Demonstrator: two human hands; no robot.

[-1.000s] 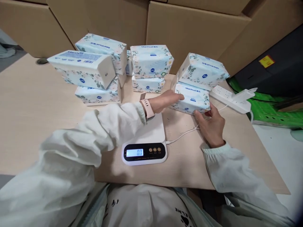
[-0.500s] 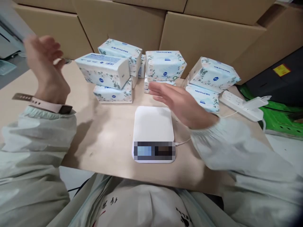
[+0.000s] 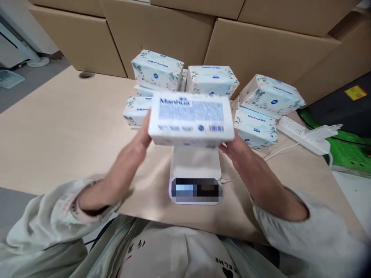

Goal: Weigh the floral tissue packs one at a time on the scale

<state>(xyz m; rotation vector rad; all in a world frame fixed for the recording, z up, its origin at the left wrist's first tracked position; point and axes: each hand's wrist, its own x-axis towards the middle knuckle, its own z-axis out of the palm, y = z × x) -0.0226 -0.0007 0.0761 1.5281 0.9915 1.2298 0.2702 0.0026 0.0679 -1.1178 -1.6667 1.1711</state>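
Note:
A pack of tissues (image 3: 191,116), its printed label side turned up, is held between both my hands above a white digital scale (image 3: 196,162). My left hand (image 3: 139,144) grips its left end; my right hand (image 3: 239,150) grips its right end, with most fingertips hidden behind or under the pack. The far part of the scale's plate is covered by the pack, and its display is pixelated. Behind the held pack, more tissue packs stand in stacks: an upper left pack (image 3: 156,69), a middle pack (image 3: 213,79) and an upper right pack (image 3: 271,94).
Cardboard boxes (image 3: 162,38) form a wall behind the table (image 3: 72,146). A white power strip (image 3: 303,135) lies at the right edge, beside a green crate (image 3: 348,150) below. A white cable (image 3: 232,179) runs from the scale's right side.
My hands, apart and empty before, have come together on the pack from the left stack's top. That pack has moved right and toward me, over the scale. The view has shifted slightly.

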